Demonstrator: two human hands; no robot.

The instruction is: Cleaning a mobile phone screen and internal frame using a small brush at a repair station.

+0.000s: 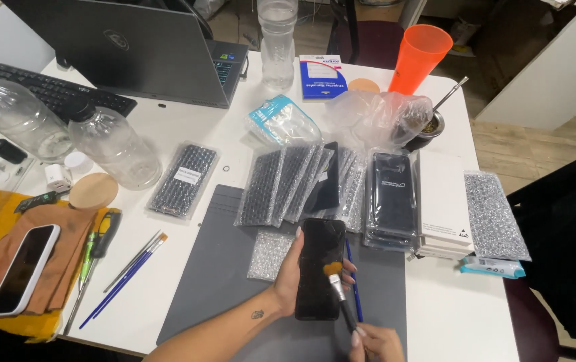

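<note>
My left hand (290,271) grips a black phone (320,268) by its edges, screen up, above a grey work mat (217,268). My right hand (375,343), at the bottom edge, holds a small brush (339,289) whose tan bristles rest on the phone's screen. A blue-handled brush (353,285) lies on the mat just right of the phone. A small bubble-wrap piece (268,255) lies left of my left hand.
Several bubble-wrapped dark panels (288,184) fan out beyond the mat, next to boxed parts (392,198) and white boxes (443,201). At left: a white-cased phone (23,268) on a brown cloth, screwdrivers (93,255), two brushes (130,268), plastic bottles (110,144). Laptop (134,50) and orange cup (418,57) stand behind.
</note>
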